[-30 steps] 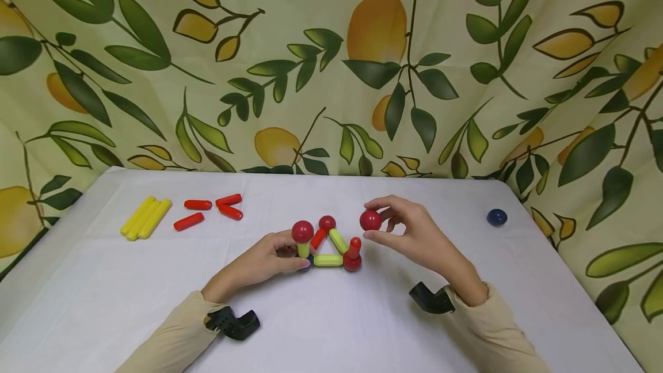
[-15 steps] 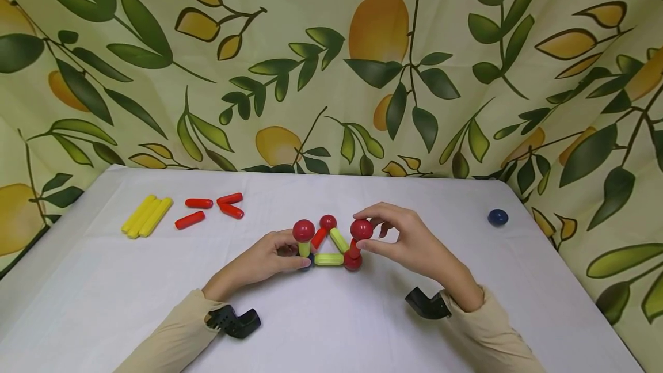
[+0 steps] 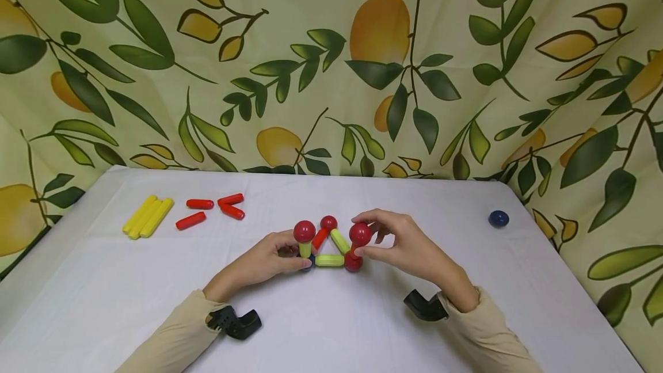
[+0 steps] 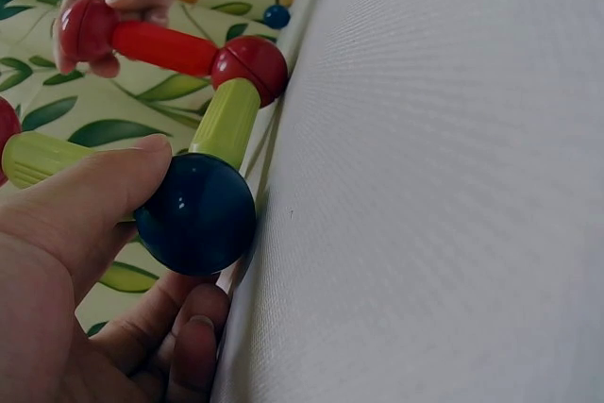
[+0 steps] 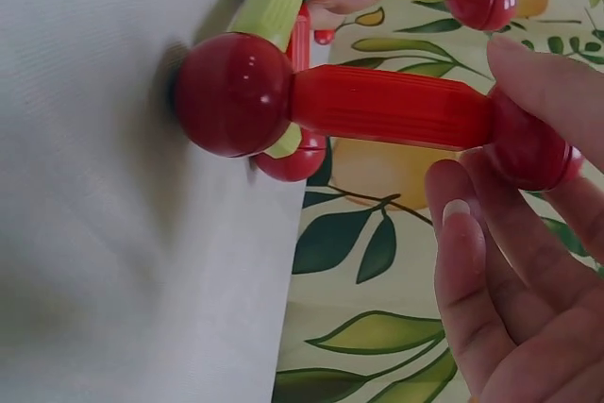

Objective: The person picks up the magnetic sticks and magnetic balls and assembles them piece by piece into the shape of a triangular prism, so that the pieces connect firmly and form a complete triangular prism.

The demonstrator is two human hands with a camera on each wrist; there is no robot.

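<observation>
A triangle of magnetic-style balls and rods sits on the table in the head view. Its front rod is green, and a red ball marks the back corner. My left hand grips the blue ball at the left corner, where an upright green rod bears a red ball. At the right corner, a red rod rises from the base red ball. My right hand pinches another red ball, which meets the top of that rod.
Several loose red rods and yellow rods lie at the back left of the white-covered table. One blue ball rests near the right edge. A leaf-patterned curtain hangs behind.
My right hand has moved left and down, bringing its red ball from beside the structure onto the upright red rod. My left hand has kept its hold on the blue ball.
</observation>
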